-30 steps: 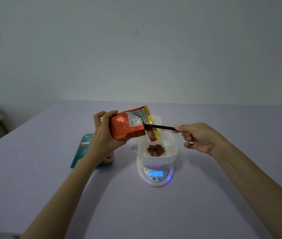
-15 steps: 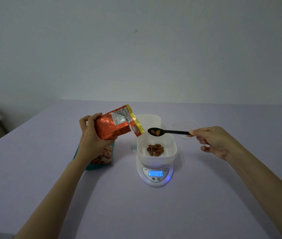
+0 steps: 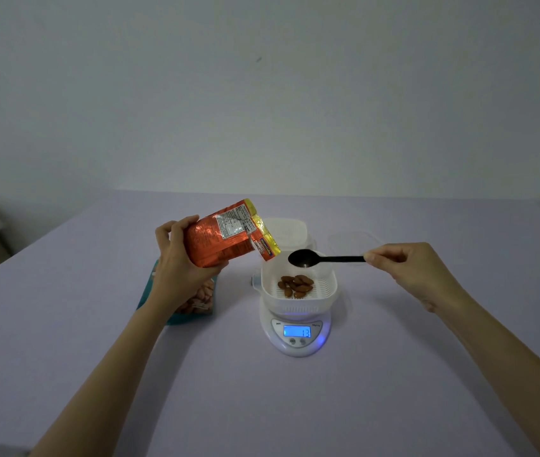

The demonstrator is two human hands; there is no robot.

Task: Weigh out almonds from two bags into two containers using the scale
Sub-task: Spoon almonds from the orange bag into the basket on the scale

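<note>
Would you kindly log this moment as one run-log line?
left hand: holds tilted orange bag | right hand: holds black spoon, seemingly empty, above white container | almonds in container on scale | display: 13

Single head-worn wide-angle camera looked forward and down across table (image 3: 80, 324); scale (image 3: 296, 338) near, mid-frame; wall (image 3: 262, 94) filled upper half.

The black spoon (image 3: 303, 258) was inside the orange bag (image 3: 225, 237) a second ago. The right hand (image 3: 403, 268) pulled it out with a few almonds on it. Now the spoon is empty, and the pile of almonds (image 3: 296, 285) in the white tub (image 3: 298, 300) is bigger. The left hand (image 3: 179, 258) moved the orange bag away to the left.
</note>
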